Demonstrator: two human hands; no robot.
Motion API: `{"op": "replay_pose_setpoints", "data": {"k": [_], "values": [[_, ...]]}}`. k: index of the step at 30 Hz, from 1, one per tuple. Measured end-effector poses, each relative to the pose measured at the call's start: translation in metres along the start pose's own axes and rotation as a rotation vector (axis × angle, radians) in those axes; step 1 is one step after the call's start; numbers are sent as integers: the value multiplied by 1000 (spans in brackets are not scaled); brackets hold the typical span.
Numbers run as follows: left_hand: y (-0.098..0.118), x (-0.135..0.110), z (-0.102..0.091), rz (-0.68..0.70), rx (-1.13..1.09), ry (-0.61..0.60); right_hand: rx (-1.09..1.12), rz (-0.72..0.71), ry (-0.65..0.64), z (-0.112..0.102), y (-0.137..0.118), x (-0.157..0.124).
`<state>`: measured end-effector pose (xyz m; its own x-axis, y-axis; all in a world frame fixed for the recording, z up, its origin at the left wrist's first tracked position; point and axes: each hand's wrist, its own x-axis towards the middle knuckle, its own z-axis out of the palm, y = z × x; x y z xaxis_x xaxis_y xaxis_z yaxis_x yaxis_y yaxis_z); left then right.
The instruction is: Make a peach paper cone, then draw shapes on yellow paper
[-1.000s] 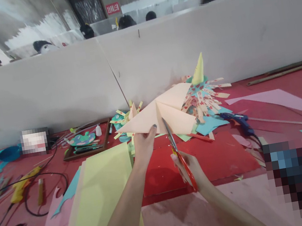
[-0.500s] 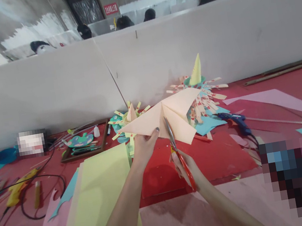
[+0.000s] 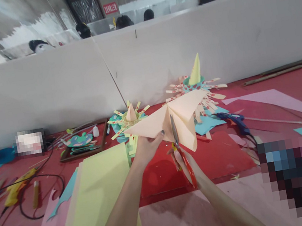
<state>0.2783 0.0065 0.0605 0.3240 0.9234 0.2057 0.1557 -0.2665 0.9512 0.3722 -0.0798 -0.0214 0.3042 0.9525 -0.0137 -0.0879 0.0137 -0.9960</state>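
Note:
My left hand (image 3: 147, 148) pinches the near edge of a peach sheet of paper (image 3: 155, 122) and holds it up above the table. My right hand (image 3: 187, 166) grips red-handled scissors (image 3: 184, 157); their blades point up into the sheet along its middle fold. The part of the sheet right of the blades droops down. Behind the paper stand two paper crafts: a small cone with striped rays (image 3: 130, 115) and a taller yellow-green cone with rays (image 3: 196, 76).
Yellow-green sheets (image 3: 101, 198) lie at the lower left, a red sheet (image 3: 221, 155) under my hands, and a pink sheet (image 3: 279, 103) to the right. A blue glue gun (image 3: 234, 119), a yellow glue gun (image 3: 17, 187) with black cable and a framed craft (image 3: 82, 142) sit around. A white partition (image 3: 48, 87) closes the back.
The scissors have cut further up into the peach sheet. The right part of the sheet has dropped and folded down, and both hands have shifted slightly to the right.

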Motion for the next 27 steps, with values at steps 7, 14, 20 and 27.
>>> {"op": "replay_pose_setpoints", "data": {"k": [7,14,20,27], "values": [[-1,-1,-2,-32,9,14,17,35,-19,0,-6,-1],[-2,-2,-2,-79,23,-15,49,49,-12,0,-11,-2],[-1,-2,-3,-48,56,19,21,48,-24,-2,-3,-1],[-2,-1,-4,4,115,66,-20,26,-44,-2,5,0]]}}
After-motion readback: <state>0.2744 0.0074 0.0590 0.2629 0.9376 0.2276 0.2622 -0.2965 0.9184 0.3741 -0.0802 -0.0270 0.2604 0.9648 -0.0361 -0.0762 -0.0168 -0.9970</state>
